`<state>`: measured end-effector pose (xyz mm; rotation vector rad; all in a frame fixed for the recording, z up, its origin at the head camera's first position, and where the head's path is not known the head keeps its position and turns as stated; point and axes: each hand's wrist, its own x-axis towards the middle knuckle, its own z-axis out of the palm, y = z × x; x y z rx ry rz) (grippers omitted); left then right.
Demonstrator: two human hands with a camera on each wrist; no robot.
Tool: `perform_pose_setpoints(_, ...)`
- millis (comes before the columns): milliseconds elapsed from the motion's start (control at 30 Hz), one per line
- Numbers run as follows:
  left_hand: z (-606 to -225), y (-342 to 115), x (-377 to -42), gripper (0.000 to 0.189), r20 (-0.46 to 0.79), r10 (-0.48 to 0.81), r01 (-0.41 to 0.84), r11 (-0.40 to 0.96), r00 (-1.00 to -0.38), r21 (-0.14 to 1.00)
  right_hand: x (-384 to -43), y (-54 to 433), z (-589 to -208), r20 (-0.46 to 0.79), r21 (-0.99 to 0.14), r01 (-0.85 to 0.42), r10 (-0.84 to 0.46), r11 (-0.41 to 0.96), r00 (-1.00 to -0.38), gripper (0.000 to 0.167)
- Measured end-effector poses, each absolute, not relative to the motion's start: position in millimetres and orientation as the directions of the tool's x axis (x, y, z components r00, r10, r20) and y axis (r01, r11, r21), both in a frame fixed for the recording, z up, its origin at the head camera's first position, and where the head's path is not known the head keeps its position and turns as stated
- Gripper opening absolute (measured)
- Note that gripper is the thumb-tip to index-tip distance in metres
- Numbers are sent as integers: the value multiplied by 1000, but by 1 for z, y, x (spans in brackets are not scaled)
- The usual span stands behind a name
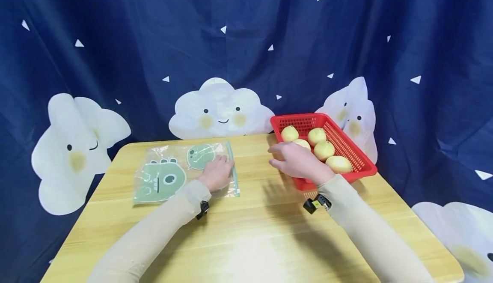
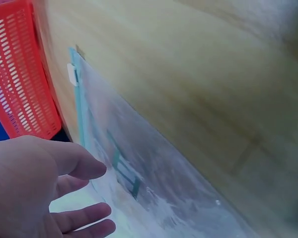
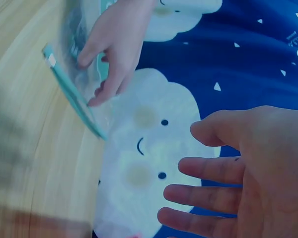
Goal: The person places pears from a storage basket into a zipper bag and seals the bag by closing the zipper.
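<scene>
A clear zip bag (image 1: 161,180) with green cartoon monster prints lies flat on the table, its green zip edge (image 1: 233,169) facing right. Over that edge is my left hand (image 1: 217,172); in the left wrist view its fingers are loosely bent with nothing between them. Whether the fingertips touch the plastic I cannot tell. At the near left side of a red basket (image 1: 363,169), my right hand (image 1: 298,159) hovers with fingers spread and holds nothing. Several pale yellow round fruits (image 1: 324,150), pear-like, sit in the basket, one partly hidden behind this hand.
The light wooden table (image 1: 254,227) ends at a dark blue curtain (image 1: 246,26) printed with white clouds. Bare wood lies between the bag and the basket. The basket stands near the table's far right edge.
</scene>
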<state>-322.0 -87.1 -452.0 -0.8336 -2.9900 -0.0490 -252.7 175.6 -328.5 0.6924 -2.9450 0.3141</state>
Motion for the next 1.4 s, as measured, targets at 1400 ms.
perform_pose_setpoints(1400,-460,-81,-339,32,68,570,561,820,-819,-114,-328,82,-391,-143,-97,-240,-252,966,-957,28)
